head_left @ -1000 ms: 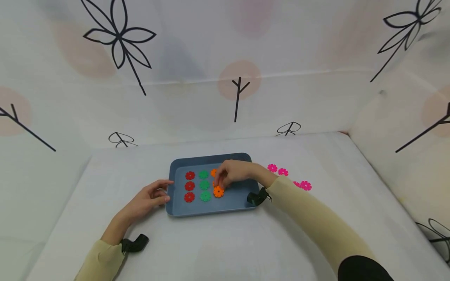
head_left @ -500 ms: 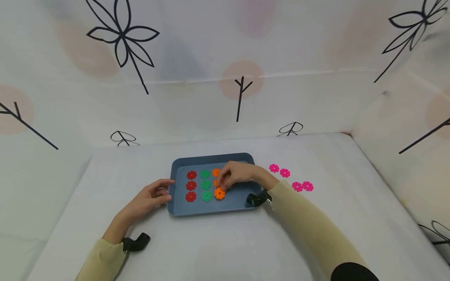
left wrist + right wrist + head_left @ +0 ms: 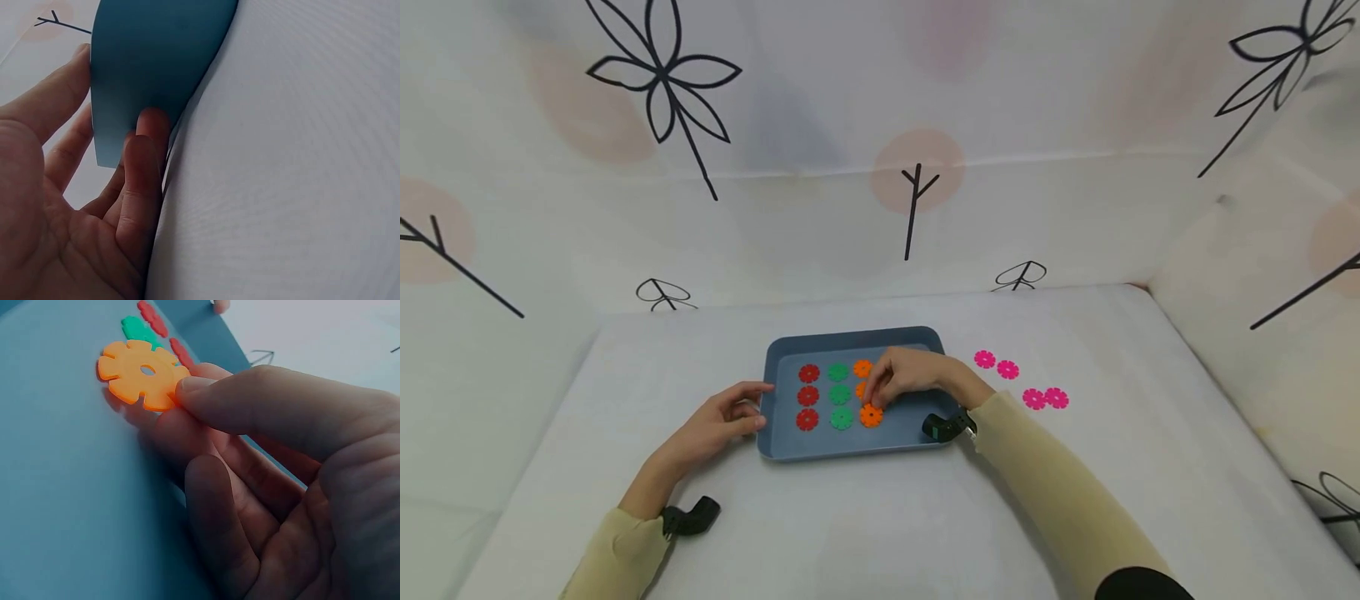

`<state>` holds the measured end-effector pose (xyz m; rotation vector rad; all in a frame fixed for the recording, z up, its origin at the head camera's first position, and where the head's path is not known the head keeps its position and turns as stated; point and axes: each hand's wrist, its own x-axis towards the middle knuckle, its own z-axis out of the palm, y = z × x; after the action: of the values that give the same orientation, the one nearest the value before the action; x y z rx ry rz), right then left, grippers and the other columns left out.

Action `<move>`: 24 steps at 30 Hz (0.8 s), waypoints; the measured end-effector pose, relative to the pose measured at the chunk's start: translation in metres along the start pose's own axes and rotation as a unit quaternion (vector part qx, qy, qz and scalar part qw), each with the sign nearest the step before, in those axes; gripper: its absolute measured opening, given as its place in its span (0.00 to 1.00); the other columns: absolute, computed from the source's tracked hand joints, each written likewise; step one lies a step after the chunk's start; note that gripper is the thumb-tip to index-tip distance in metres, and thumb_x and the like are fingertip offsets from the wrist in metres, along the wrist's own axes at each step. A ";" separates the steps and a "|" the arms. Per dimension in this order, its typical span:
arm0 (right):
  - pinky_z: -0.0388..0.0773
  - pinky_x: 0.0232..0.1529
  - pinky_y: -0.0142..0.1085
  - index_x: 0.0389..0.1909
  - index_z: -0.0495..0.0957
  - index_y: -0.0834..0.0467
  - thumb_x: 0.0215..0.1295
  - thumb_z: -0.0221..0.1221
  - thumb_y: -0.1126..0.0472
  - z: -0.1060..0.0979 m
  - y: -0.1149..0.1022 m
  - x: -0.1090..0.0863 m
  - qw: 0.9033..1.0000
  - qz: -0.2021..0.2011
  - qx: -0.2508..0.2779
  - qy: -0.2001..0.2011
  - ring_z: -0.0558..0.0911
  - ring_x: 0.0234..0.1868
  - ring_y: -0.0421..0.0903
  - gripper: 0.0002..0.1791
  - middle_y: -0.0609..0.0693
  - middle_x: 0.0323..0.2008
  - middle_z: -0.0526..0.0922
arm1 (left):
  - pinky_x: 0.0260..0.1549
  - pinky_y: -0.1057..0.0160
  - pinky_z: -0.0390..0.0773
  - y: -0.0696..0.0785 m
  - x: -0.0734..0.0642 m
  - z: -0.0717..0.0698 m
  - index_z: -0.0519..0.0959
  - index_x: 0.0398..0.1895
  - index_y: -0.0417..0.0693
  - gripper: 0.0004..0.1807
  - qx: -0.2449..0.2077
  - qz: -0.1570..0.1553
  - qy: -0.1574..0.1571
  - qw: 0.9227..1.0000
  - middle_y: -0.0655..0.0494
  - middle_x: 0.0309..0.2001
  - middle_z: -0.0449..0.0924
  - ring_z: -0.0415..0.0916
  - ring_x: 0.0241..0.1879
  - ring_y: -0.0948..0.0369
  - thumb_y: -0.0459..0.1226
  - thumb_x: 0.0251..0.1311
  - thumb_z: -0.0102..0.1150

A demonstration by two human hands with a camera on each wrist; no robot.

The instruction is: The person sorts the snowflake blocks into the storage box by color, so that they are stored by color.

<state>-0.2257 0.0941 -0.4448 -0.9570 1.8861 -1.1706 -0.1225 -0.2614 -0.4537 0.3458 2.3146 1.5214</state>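
My right hand (image 3: 904, 375) is over the blue-grey tray (image 3: 842, 448), with thumb and a finger pinching the edge of an orange notched plastic disc (image 3: 128, 369). This disc is the nearest in a column with two more orange discs, the farthest orange disc (image 3: 862, 368) partly beside my fingers. To its left lie a column of green discs (image 3: 840, 394) and a column of red discs (image 3: 808, 396). My left hand (image 3: 718, 421) touches the tray's left side, fingertips (image 3: 153, 122) against the outer wall and fingers loosely bent.
Several pink notched discs (image 3: 1008, 369) lie on the white cloth (image 3: 880, 525) to the right of the tray, near my right sleeve (image 3: 1037, 467). A patterned fabric backdrop (image 3: 805, 233) rises behind and at both sides.
My right hand has moved slightly, and the pinched orange disc has shifted a little to the right and lies flatter in its column. The left hand stays at the tray's side.
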 end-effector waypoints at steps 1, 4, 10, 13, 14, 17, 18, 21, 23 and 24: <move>0.81 0.40 0.37 0.38 0.87 0.65 0.57 0.67 0.69 0.000 0.000 0.000 1.000 0.002 -0.002 -0.001 0.83 0.33 0.42 0.08 0.51 0.33 0.88 | 0.37 0.66 0.76 0.000 0.000 0.000 0.69 0.68 0.40 0.30 0.000 0.001 0.000 1.000 0.38 0.57 0.67 0.77 0.42 0.57 0.37 0.65 0.65; 0.81 0.40 0.37 0.38 0.87 0.65 0.57 0.67 0.70 0.000 -0.001 0.000 1.000 0.005 -0.001 -0.004 0.83 0.33 0.41 0.08 0.51 0.33 0.88 | 0.38 0.66 0.76 0.000 0.000 0.000 0.69 0.67 0.40 0.29 0.002 0.007 -0.001 1.000 0.38 0.56 0.68 0.77 0.41 0.58 0.37 0.65 0.64; 0.80 0.42 0.36 0.39 0.87 0.66 0.58 0.67 0.70 0.001 -0.003 -0.001 1.000 0.007 0.012 -0.013 0.84 0.34 0.42 0.08 0.52 0.35 0.88 | 0.38 0.66 0.76 -0.001 0.000 0.000 0.69 0.67 0.40 0.29 0.004 0.007 -0.001 1.000 0.38 0.57 0.67 0.77 0.42 0.58 0.37 0.65 0.64; 0.80 0.43 0.37 0.39 0.87 0.66 0.58 0.67 0.70 0.000 -0.003 0.000 1.000 0.010 0.020 -0.014 0.84 0.36 0.42 0.08 0.52 0.35 0.88 | 0.38 0.66 0.76 -0.001 0.000 0.000 0.69 0.67 0.40 0.29 0.002 0.006 0.000 1.000 0.38 0.57 0.67 0.77 0.42 0.57 0.37 0.65 0.64; 0.80 0.43 0.37 0.39 0.87 0.66 0.58 0.67 0.70 0.000 -0.004 0.000 1.000 0.010 0.024 -0.012 0.84 0.36 0.43 0.08 0.52 0.36 0.88 | 0.38 0.66 0.76 -0.001 0.000 0.000 0.69 0.67 0.40 0.29 0.002 0.007 0.001 1.000 0.38 0.57 0.67 0.77 0.42 0.57 0.37 0.65 0.64; 0.81 0.44 0.39 0.40 0.87 0.66 0.59 0.66 0.70 -0.002 -0.004 -0.001 0.999 0.008 0.031 -0.008 0.84 0.36 0.44 0.08 0.53 0.37 0.88 | 0.38 0.66 0.76 -0.002 0.000 0.000 0.69 0.67 0.40 0.28 0.001 0.013 0.002 1.000 0.38 0.56 0.67 0.77 0.41 0.58 0.36 0.65 0.64; 0.81 0.44 0.39 0.40 0.87 0.65 0.59 0.66 0.70 -0.003 -0.005 -0.002 0.999 0.007 0.033 -0.006 0.84 0.36 0.45 0.08 0.53 0.37 0.88 | 0.38 0.66 0.76 -0.002 0.000 0.000 0.69 0.67 0.39 0.28 0.001 0.015 0.002 1.000 0.39 0.56 0.67 0.77 0.41 0.58 0.36 0.65 0.64; 0.81 0.43 0.40 0.41 0.87 0.65 0.60 0.66 0.68 -0.006 -0.009 -0.006 1.000 -0.002 0.024 0.005 0.84 0.37 0.48 0.09 0.54 0.38 0.87 | 0.38 0.66 0.76 -0.003 0.000 0.000 0.69 0.67 0.39 0.28 -0.002 0.022 0.002 1.000 0.39 0.55 0.68 0.77 0.40 0.59 0.35 0.65 0.64; 0.81 0.43 0.41 0.42 0.86 0.65 0.61 0.66 0.66 -0.010 -0.013 -0.011 1.000 -0.009 0.018 0.021 0.84 0.37 0.50 0.10 0.55 0.38 0.87 | 0.37 0.66 0.76 -0.003 0.000 0.000 0.69 0.67 0.39 0.28 -0.002 0.021 0.002 1.000 0.39 0.55 0.67 0.77 0.40 0.59 0.35 0.65 0.64; 0.81 0.42 0.42 0.43 0.86 0.66 0.62 0.66 0.66 -0.012 -0.016 -0.015 0.999 -0.013 0.013 0.031 0.84 0.37 0.51 0.11 0.56 0.38 0.87 | 0.37 0.66 0.76 -0.002 0.000 0.000 0.69 0.67 0.39 0.28 -0.003 0.019 0.001 1.000 0.39 0.55 0.67 0.77 0.40 0.59 0.35 0.65 0.64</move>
<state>-0.2257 0.1069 -0.4232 -0.9436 1.9064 -1.2507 -0.1223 -0.2626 -0.4554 0.3888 2.3163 1.5478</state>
